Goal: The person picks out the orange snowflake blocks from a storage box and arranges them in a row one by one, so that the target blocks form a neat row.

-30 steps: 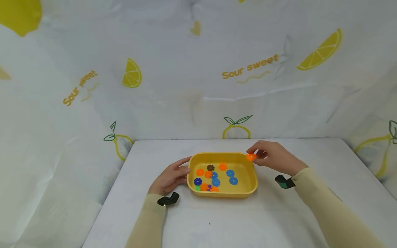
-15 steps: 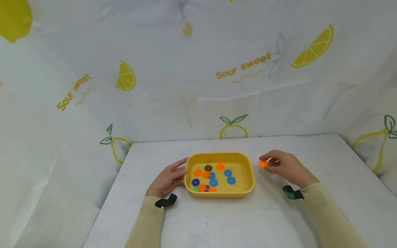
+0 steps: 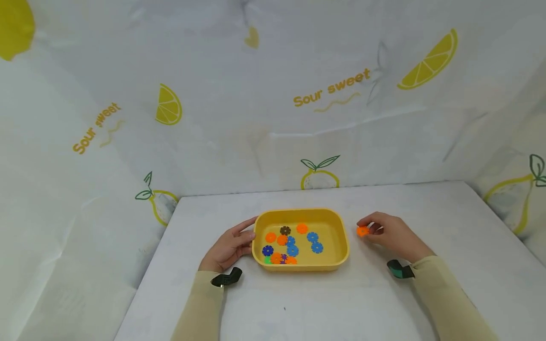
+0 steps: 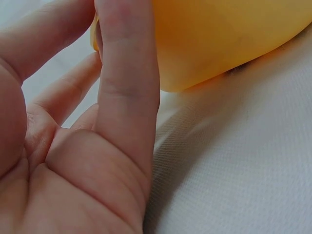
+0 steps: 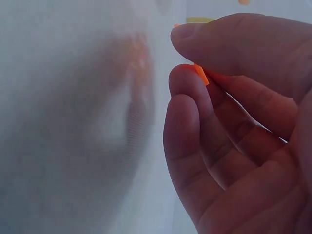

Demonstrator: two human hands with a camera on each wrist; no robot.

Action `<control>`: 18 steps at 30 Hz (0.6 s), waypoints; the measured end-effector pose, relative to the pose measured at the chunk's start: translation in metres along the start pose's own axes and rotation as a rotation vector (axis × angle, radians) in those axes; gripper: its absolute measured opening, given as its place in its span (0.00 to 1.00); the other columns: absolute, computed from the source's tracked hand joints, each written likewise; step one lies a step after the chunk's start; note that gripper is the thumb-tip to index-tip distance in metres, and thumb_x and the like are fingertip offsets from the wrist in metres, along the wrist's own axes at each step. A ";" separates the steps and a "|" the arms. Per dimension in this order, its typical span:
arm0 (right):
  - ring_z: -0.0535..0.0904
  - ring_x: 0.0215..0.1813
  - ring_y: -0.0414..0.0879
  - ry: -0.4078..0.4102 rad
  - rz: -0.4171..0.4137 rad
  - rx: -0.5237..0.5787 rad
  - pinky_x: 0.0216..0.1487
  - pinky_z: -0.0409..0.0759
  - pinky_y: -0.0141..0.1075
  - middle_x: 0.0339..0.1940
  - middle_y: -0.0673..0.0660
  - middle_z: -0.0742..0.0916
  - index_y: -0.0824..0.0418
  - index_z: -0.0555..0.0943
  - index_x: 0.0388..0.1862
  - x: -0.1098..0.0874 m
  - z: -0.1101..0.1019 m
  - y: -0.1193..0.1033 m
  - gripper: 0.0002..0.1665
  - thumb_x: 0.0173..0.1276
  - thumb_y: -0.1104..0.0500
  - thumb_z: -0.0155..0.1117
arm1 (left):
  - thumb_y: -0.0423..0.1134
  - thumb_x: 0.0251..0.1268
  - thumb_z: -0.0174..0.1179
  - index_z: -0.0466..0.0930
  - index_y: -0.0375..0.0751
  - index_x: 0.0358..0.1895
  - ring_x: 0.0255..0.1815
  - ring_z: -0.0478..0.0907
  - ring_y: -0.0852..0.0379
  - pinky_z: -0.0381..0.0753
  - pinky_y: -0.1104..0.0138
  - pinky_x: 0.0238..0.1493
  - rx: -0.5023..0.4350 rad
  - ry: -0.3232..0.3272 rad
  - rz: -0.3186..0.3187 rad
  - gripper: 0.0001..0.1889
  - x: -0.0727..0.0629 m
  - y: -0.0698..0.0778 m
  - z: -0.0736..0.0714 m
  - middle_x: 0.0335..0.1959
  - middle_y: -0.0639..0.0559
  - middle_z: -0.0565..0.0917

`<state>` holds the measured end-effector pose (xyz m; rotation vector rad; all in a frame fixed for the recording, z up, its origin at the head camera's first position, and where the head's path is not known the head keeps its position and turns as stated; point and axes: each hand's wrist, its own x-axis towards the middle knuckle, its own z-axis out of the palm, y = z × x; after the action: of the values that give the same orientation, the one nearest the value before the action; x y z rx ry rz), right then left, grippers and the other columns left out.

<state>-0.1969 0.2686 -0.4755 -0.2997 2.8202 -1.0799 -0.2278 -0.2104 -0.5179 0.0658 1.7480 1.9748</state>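
A yellow plastic tray (image 3: 332, 255) sits on the white table, with several notched plastic discs inside: orange (image 3: 302, 228), blue (image 3: 317, 247), dark blue (image 3: 268, 250), brown (image 3: 285, 230), purple and green. At its left end my left hand (image 3: 226, 247) holds the rim, thumb tip on the edge and the other fingers along the outside. In the left wrist view, fingers (image 4: 126, 73) meet the tray wall (image 4: 209, 44). To the right of the tray, my right hand (image 3: 390, 234) pinches an orange notched disc (image 3: 362, 231) low over the table; fingers mostly hide it in the right wrist view.
The white table (image 3: 256, 308) extends around the tray on all sides. Behind it hangs a white cloth (image 3: 230, 142) printed with lemons and lettering. Each wrist carries a small dark device, on the left wrist (image 3: 226, 277) and the right wrist (image 3: 400, 269).
My right hand has moved from above the tray's far right corner to the right and down toward the table, carrying the orange disc. My left hand stays on the tray.
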 end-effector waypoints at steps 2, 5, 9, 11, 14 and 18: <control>0.80 0.48 0.47 -0.010 0.018 -0.007 0.47 0.83 0.33 0.49 0.51 0.89 0.52 0.89 0.55 0.000 0.002 0.002 0.15 0.71 0.60 0.74 | 0.42 0.78 0.68 0.69 0.57 0.83 0.46 0.88 0.54 0.92 0.64 0.54 -0.004 -0.001 -0.004 0.34 0.001 0.000 0.000 0.66 0.42 0.85; 0.80 0.49 0.47 -0.022 0.036 -0.024 0.49 0.83 0.37 0.48 0.50 0.88 0.51 0.88 0.55 0.001 0.006 0.003 0.16 0.70 0.61 0.73 | 0.43 0.78 0.68 0.69 0.58 0.83 0.45 0.87 0.54 0.91 0.64 0.54 -0.014 -0.001 -0.015 0.33 0.000 0.000 0.001 0.65 0.43 0.86; 0.80 0.49 0.48 -0.011 0.032 -0.043 0.52 0.83 0.42 0.49 0.51 0.89 0.53 0.88 0.55 0.001 0.007 0.005 0.16 0.70 0.62 0.72 | 0.43 0.78 0.68 0.69 0.58 0.83 0.46 0.87 0.55 0.91 0.64 0.55 -0.018 -0.009 -0.015 0.34 0.000 -0.001 0.001 0.66 0.44 0.86; 0.80 0.49 0.48 -0.009 0.035 -0.046 0.52 0.84 0.43 0.50 0.51 0.89 0.53 0.88 0.55 0.000 0.007 0.005 0.16 0.70 0.62 0.73 | 0.43 0.78 0.68 0.69 0.57 0.83 0.46 0.88 0.55 0.91 0.64 0.55 -0.018 -0.009 -0.011 0.34 0.000 -0.001 0.001 0.66 0.43 0.86; 0.80 0.50 0.48 -0.017 0.041 -0.044 0.52 0.83 0.42 0.50 0.52 0.89 0.54 0.88 0.56 0.000 0.006 0.006 0.16 0.70 0.61 0.73 | 0.43 0.77 0.68 0.69 0.57 0.83 0.45 0.88 0.55 0.91 0.64 0.55 -0.019 -0.004 -0.013 0.34 0.000 0.000 0.002 0.66 0.43 0.86; 0.80 0.50 0.47 -0.022 0.037 -0.042 0.51 0.83 0.39 0.50 0.51 0.89 0.53 0.88 0.56 0.001 0.004 0.007 0.15 0.71 0.60 0.74 | 0.43 0.77 0.69 0.69 0.58 0.83 0.44 0.87 0.55 0.91 0.65 0.54 -0.027 0.009 -0.020 0.34 0.000 0.001 0.002 0.66 0.44 0.86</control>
<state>-0.1979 0.2712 -0.4832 -0.2604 2.8205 -1.0043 -0.2271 -0.2087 -0.5163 0.0306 1.7208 1.9864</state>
